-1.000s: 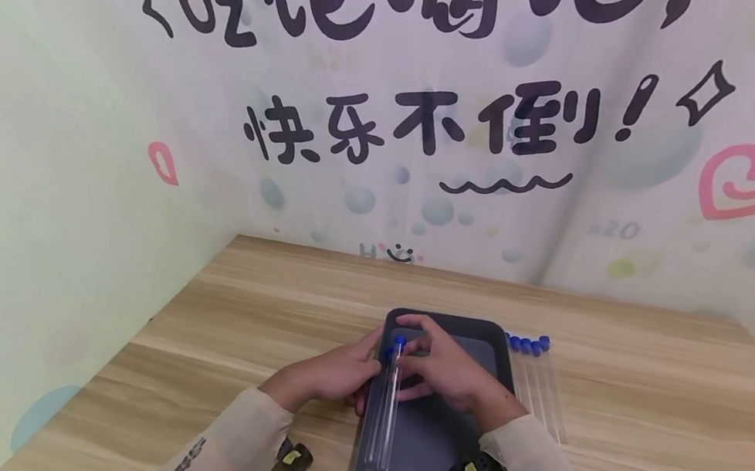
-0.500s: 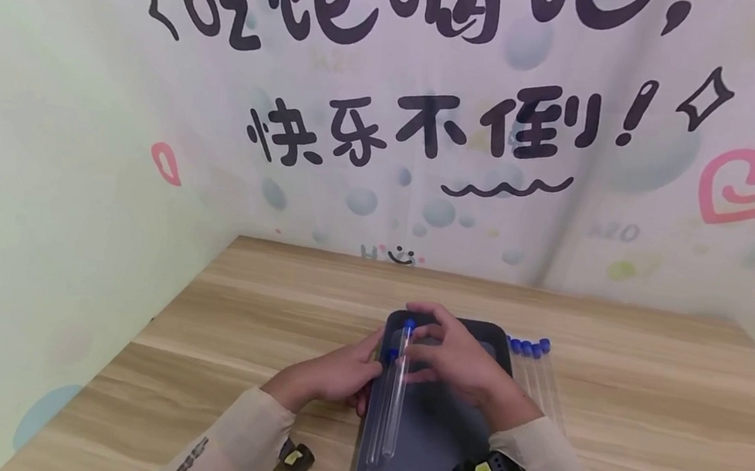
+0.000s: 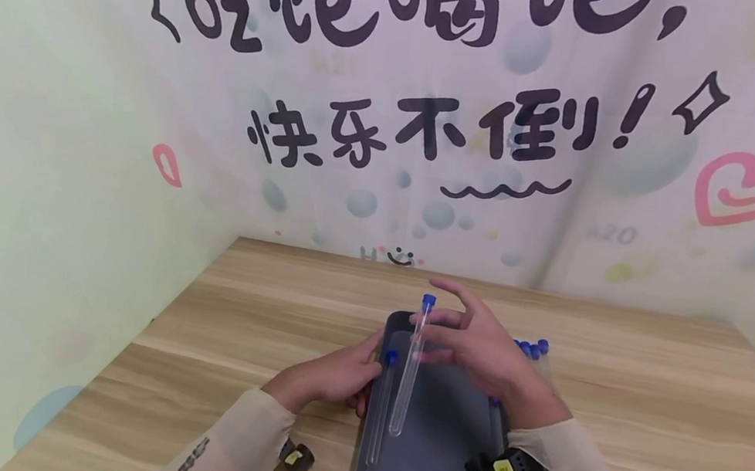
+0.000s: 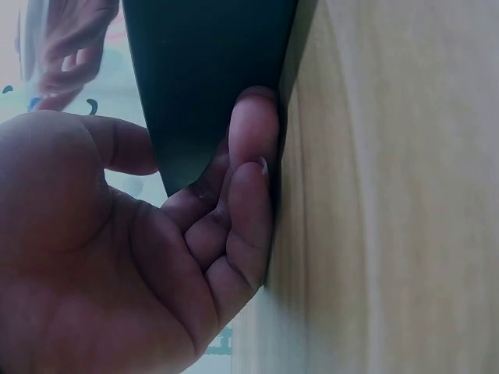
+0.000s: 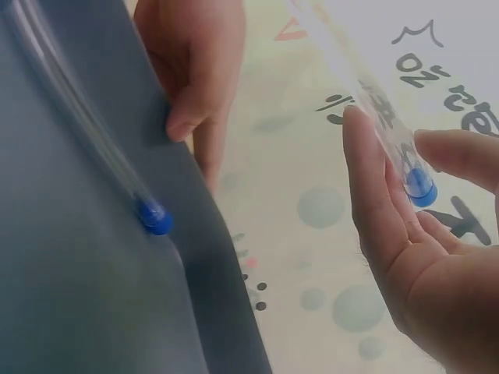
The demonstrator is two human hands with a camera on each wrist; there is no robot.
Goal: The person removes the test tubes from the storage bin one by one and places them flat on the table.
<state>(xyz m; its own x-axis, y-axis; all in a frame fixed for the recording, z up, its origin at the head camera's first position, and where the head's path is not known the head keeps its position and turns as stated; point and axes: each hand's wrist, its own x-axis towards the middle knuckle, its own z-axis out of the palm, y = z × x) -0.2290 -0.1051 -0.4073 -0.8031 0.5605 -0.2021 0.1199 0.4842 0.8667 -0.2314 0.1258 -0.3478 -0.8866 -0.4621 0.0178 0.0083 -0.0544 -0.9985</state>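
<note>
Head: pinches a blue-capped tube [image 3: 406,386] tilted over the tray [image 3: 440,452] with the right hand [image 3: 473,345], partly hiding more tubes [image 3: 535,352]. Left wrist: grips the tray with the left hand [image 4: 132,234]. Right wrist: loses the held tube's far stretch in glare.

A pale fabric backdrop [image 3: 380,212] with black Chinese lettering [image 3: 433,133] rises behind the wood-grain desk [image 3: 256,315] and along its left side.
</note>
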